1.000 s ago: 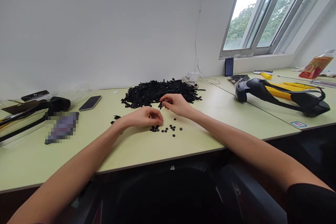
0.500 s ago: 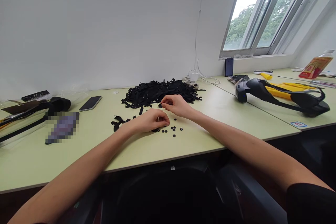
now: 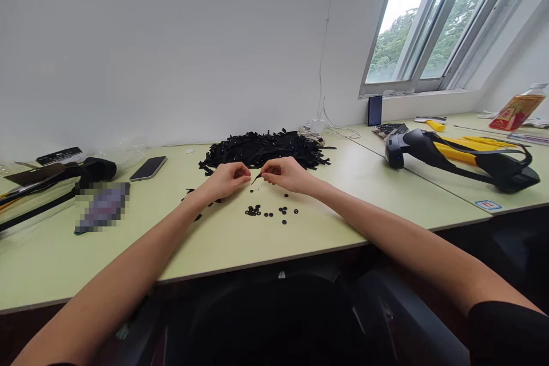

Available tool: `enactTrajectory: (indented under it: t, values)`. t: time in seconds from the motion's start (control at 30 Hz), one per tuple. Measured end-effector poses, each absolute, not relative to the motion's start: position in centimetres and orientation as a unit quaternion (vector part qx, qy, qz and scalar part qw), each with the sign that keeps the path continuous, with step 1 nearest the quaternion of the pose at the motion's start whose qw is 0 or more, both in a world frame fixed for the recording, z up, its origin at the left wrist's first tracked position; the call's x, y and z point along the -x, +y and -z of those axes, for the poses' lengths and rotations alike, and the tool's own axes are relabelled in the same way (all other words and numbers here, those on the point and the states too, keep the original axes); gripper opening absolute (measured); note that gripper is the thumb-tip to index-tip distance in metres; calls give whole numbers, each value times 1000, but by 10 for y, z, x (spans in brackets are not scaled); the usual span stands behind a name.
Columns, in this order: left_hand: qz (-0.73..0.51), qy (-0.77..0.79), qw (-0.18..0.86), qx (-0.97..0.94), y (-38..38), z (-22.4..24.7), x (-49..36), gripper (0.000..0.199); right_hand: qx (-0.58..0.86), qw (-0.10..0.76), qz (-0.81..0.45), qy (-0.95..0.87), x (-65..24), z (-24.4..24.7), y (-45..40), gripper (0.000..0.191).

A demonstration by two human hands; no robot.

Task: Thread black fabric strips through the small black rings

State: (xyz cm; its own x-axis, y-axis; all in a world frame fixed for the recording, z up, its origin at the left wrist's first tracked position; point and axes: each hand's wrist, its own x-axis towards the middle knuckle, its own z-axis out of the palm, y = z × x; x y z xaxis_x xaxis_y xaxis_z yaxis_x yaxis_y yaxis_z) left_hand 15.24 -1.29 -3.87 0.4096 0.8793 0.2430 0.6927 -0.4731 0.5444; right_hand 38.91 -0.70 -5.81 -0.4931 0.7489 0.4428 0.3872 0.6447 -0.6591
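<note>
My right hand (image 3: 286, 174) pinches a narrow black fabric strip (image 3: 256, 178), whose loose end points down and left. Close beside it, my left hand (image 3: 227, 179) has thumb and forefinger pressed together; anything between them is too small to make out. Small round black buttons (image 3: 253, 211) lie loosely grouped on the table in front of both hands, and a lone button (image 3: 251, 190) sits just under the fingertips. Behind the hands rises a heap of black fabric strips (image 3: 257, 147). Several more strips are partly hidden by my left wrist.
A phone (image 3: 148, 168) and a blurred-out purple item (image 3: 103, 209) lie to the left. On the right rest a black headset (image 3: 412, 146), yellow gloves (image 3: 458, 151) and a tilted drink bottle (image 3: 518, 110). The pale green table (image 3: 343, 206) ends at its near edge.
My left hand has moved up and left, off the buttons, exposing a cluster of them. The strip in my right hand now shows more clearly; that hand has barely moved.
</note>
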Motion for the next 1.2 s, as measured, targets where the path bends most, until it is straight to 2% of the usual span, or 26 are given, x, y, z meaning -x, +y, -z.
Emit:
enactTrajectory:
  t: [0.13, 0.4, 0.63, 1.0, 1.13, 1.2]
  values:
    - [-331, 468, 250, -780, -15, 39, -159, 35, 326, 361, -260, -834, -388, 59, -9, 15]
    - [-367, 431, 392, -725, -18, 43, -167, 44, 342, 398, -266, -809, -387, 59, -8, 15]
    - [-331, 448, 343, -756, -28, 37, -170, 42, 371, 385, -244, -809, -387, 58, -9, 16]
    - [-325, 456, 305, -770, -19, 43, -165, 40, 350, 379, -288, -807, -388, 60, -7, 17]
    - [-308, 444, 299, -786, -22, 43, -168, 40, 359, 346, -294, -816, -388, 61, -7, 20]
    - [-296, 444, 263, -804, -21, 44, -168, 38, 358, 324, -290, -826, -388, 62, -7, 21]
